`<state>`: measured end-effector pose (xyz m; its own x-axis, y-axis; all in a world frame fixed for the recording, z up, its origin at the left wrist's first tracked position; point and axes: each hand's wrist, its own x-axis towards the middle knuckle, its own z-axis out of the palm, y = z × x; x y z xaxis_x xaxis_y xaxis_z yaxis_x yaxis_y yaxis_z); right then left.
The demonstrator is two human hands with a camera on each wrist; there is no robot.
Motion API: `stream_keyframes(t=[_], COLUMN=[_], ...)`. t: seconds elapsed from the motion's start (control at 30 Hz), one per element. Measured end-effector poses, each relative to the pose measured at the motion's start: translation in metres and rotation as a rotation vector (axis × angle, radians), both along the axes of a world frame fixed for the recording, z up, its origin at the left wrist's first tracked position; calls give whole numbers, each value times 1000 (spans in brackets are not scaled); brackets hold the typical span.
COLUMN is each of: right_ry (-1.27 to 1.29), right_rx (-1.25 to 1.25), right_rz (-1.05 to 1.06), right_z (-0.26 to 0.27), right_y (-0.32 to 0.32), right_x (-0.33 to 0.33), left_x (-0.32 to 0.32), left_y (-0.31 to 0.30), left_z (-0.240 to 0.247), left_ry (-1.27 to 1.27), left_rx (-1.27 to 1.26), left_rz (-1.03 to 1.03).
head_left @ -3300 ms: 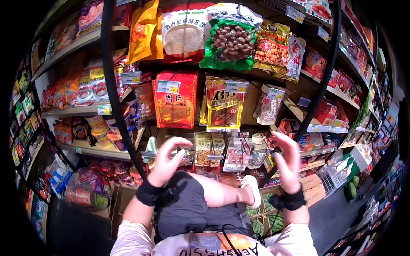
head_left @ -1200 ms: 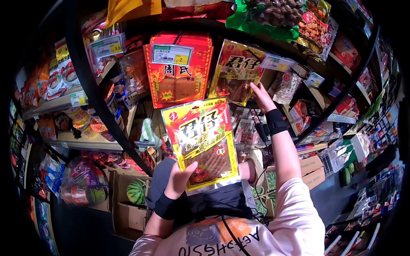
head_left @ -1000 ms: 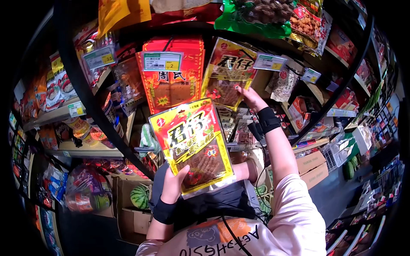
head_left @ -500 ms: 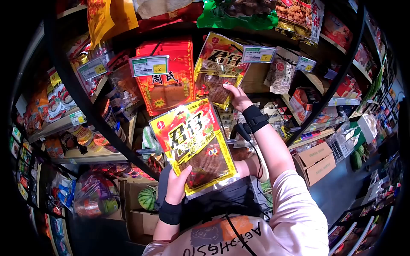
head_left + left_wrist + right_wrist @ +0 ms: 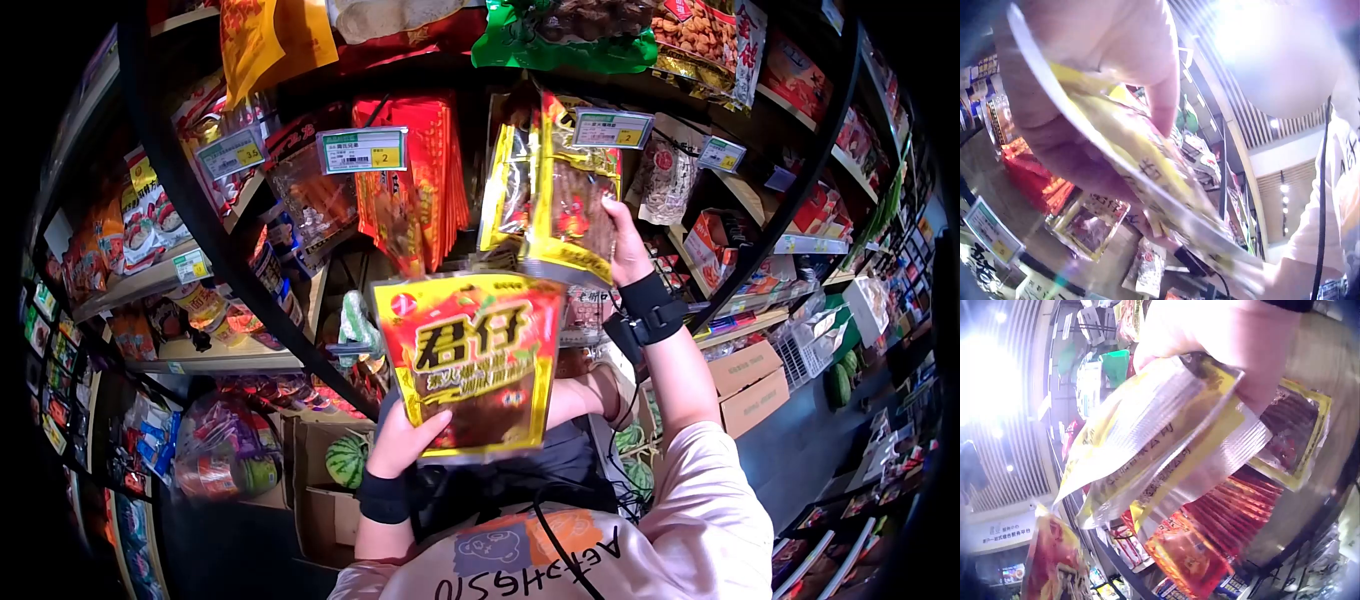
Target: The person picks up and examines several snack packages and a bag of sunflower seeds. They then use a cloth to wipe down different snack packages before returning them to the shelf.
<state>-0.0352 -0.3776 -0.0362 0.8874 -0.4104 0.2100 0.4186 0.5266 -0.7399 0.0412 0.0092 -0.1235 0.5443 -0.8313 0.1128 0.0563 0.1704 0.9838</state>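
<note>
In the head view, my left hand (image 5: 404, 446) pinches the lower left edge of a red and yellow snack packet (image 5: 480, 365), held in front of my lap. My right hand (image 5: 630, 245) grips the right edge of similar packets (image 5: 575, 205) hanging on the rack behind a price tag (image 5: 612, 129). The right wrist view has at least two packets (image 5: 1166, 444) bunched at my right hand (image 5: 1222, 337), with another one (image 5: 1294, 431) hanging apart. Up close in the left wrist view, my left hand (image 5: 1085, 81) holds its packet (image 5: 1141, 150) edge-on.
Red packets (image 5: 415, 185) hang left of the yellow ones under a price tag. Black rack posts slant down on both sides. Snack shelves (image 5: 230, 359) stand at the left, and below are watermelons (image 5: 347, 460) and an open cardboard box (image 5: 752, 385) at the right.
My right hand has moved right and a little down, and the hanging yellow packets have turned and separated. The red packets have swung sideways. My left hand's packet has straightened and dropped slightly.
</note>
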Motion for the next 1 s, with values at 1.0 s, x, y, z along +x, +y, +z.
stream_keyframes(t=[1.0], right_ry=[-4], right_rx=[139], right_rz=[-61], right_z=[2], right_y=[94], right_x=[-123], left_x=[-28], left_y=[-16], left_z=[-3], left_ry=[154], left_rx=[-39], left_rz=[-29])
